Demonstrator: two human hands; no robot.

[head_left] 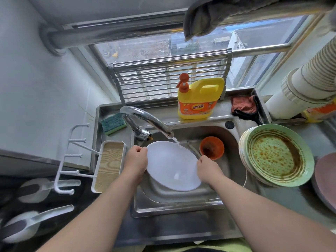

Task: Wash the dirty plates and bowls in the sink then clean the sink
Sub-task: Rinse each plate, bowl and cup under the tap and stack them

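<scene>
White plate (172,166) at frame centre, tilted over the steel sink (181,200) under the faucet (145,120) stream. Left hand (136,160) and right hand (207,168) pinch opposite rims. Risk: wet rim slips, striking the orange bowl (211,147). Stained green plates (278,155) wait at right.

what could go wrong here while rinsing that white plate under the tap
The wet white plate is gripped only at its rims by the left hand and right hand, so it might slip onto the orange bowl. The stack of dirty plates overhangs the sink edge; an elbow could knock it.
</scene>
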